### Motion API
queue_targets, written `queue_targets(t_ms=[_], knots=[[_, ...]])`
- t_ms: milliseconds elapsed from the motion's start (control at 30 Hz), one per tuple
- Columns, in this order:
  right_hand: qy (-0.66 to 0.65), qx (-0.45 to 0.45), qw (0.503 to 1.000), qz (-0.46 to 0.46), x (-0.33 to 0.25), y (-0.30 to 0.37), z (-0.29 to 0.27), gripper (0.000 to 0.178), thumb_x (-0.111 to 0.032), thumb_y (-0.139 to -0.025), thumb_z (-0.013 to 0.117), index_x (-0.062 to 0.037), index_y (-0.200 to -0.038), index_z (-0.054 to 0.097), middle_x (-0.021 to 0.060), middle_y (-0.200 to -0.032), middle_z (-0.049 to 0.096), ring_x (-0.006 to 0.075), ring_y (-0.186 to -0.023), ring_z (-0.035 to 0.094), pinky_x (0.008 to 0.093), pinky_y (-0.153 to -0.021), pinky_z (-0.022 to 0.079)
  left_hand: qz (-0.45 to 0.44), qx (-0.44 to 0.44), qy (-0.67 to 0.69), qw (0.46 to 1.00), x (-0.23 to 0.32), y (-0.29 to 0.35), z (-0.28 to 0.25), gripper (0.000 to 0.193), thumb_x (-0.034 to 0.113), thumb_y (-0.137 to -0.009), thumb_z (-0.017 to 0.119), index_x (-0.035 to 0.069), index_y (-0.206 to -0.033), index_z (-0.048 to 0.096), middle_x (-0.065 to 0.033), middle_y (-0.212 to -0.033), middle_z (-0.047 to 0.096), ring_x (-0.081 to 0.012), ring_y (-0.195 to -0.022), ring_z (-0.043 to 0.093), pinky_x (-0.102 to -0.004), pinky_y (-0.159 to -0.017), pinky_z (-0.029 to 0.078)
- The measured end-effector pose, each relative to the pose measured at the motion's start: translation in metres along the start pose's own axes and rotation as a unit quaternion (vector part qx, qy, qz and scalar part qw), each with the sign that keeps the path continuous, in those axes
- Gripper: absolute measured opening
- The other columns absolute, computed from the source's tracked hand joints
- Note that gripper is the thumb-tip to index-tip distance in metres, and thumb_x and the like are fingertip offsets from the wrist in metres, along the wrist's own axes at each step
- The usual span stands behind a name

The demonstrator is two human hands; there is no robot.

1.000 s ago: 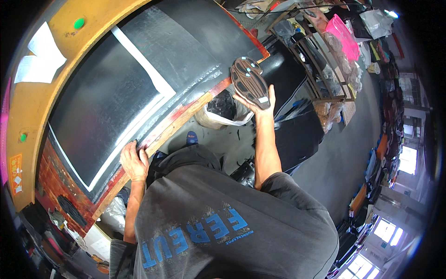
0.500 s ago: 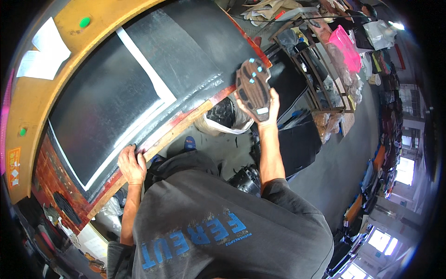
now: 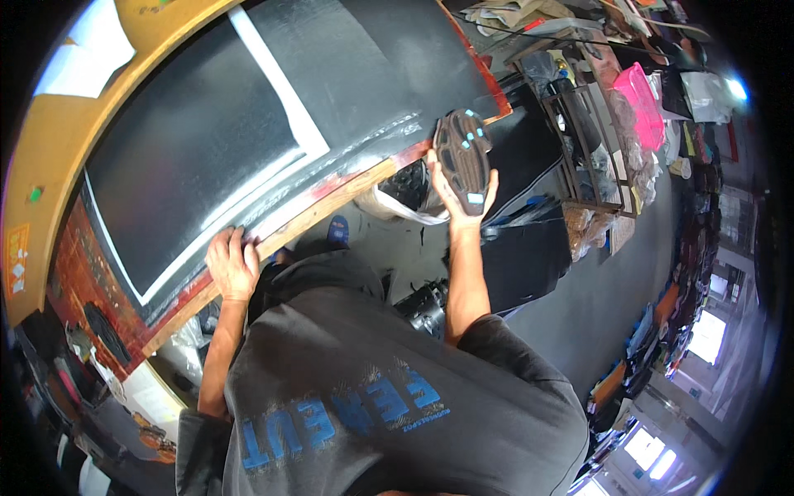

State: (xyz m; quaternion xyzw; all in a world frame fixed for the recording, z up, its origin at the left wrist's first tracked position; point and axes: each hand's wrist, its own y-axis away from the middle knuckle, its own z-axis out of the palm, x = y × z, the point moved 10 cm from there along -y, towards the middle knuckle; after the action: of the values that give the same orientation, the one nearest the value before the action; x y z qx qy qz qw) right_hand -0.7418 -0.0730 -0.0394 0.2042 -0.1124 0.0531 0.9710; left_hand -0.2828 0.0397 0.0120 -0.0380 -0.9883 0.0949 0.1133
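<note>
My right hand (image 3: 465, 221) grips a brown sole-shaped cutting die (image 3: 460, 161) from below, fingers along both of its sides. The die has dark hollows and several small light-blue pads, and is held up off the bench near the board's right corner. Spread over the near edge of the board, my left hand (image 3: 232, 263) lies with its fingers apart, holding nothing. Under its fingertips is the margin of a black sheet (image 3: 198, 157), which is spread over the red board (image 3: 91, 248) and crossed by white strips.
A yellow machine beam (image 3: 165, 62) curves above the board's far left side. Below the die stands a white sack (image 3: 389, 207) with black scraps. A metal rack (image 3: 579, 140) with bags and a pink basket (image 3: 641, 99) is at the right.
My right hand has turned the cutting die, so it now shows narrower and more edge-on. The bench has shifted slightly in view; my left hand stays at its edge.
</note>
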Motion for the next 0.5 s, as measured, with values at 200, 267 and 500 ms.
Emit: queue_targets(t_ms=[200, 267, 500], knots=[[0.142, -0.098, 0.985, 0.013, -0.007, 0.015, 0.055, 0.094, -0.056, -0.083, 0.075, -0.0161, -0.163, 0.045, 0.0247, -0.171, 0.031, 0.0601, -0.153, 0.025, 0.0712, -0.122, 0.031, 0.001, 0.023, 0.008, 1.000, -0.001, 0.000, -0.002, 0.039, 0.023, -0.093, 0.067, 0.009, -0.129, 0.066, -0.0146, -0.129, 0.061, -0.0372, -0.126, 0.057, -0.0527, -0.106, 0.043], [0.165, -0.155, 0.974, -0.007, -0.005, 0.016, 0.065, 0.094, -0.056, -0.083, 0.075, -0.0167, -0.163, 0.046, 0.0243, -0.171, 0.032, 0.0592, -0.154, 0.022, 0.0707, -0.121, 0.032, 0.000, 0.030, 0.009, 1.000, -0.001, 0.000, -0.004, 0.039, 0.023, -0.092, 0.068, 0.009, -0.128, 0.066, -0.0146, -0.129, 0.061, -0.0370, -0.125, 0.057, -0.0523, -0.106, 0.042], [0.124, 0.012, 0.988, -0.092, 0.018, -0.010, 0.031, 0.084, -0.047, -0.084, 0.072, -0.0039, -0.153, 0.053, 0.0286, -0.160, 0.042, 0.0583, -0.141, 0.039, 0.0721, -0.114, 0.039, -0.012, 0.038, 0.071, 0.997, -0.005, 0.002, -0.007, 0.034, 0.021, -0.090, 0.071, 0.007, -0.121, 0.068, -0.0152, -0.127, 0.063, -0.0366, -0.124, 0.058, -0.0518, -0.102, 0.044]])
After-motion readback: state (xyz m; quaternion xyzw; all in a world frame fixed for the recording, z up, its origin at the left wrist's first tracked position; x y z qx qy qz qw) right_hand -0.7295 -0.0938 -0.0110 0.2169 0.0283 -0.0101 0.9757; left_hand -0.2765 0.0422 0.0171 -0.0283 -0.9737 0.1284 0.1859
